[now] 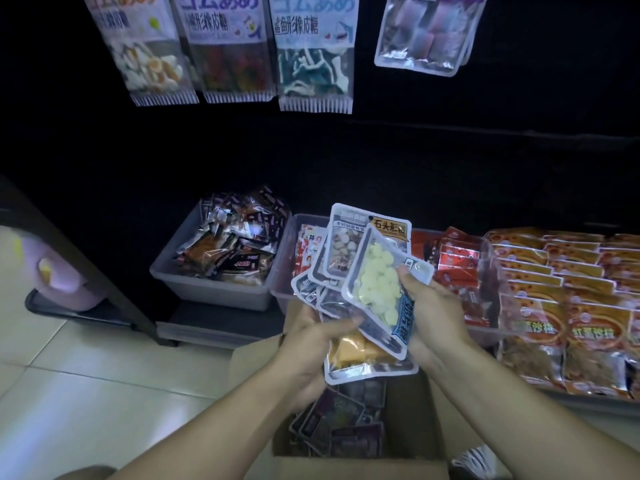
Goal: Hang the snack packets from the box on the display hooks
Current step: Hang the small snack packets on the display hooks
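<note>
You've got a fanned stack of snack packets (349, 271) held up between both hands, right above the open cardboard box (408, 427). Your left hand (311, 344) is curled around the lower left side of the stack, thumb lying across the front of the packets. Your right hand (429, 313) grips the top packet (377, 289), the one with pale yellow-green pieces showing through its clear window, with the thumb pressed on its upper right corner and the fingers tucked behind. Under that one there's a packet of orange pieces (353, 351) poking out at the bottom of the stack.

Down in the box, more dark packets (339, 420) are lying loose in a heap, pretty dim in there so I can't read them.

Up top, three gummy bags (235, 46) hang side by side against the black display wall (485, 150), with a silvery clear packet (422, 32) hanging just to their right; the hooks themselves are cut off by the frame.

Behind your hands sits a row of grey bins: one (207, 289) full of dark wrapped snacks on the left, then red packets (453, 261), then orange bags (561, 289) stacked on the right. Floor is pale tile (69, 375), and there's a pinkish container (62, 282) at the far left.
</note>
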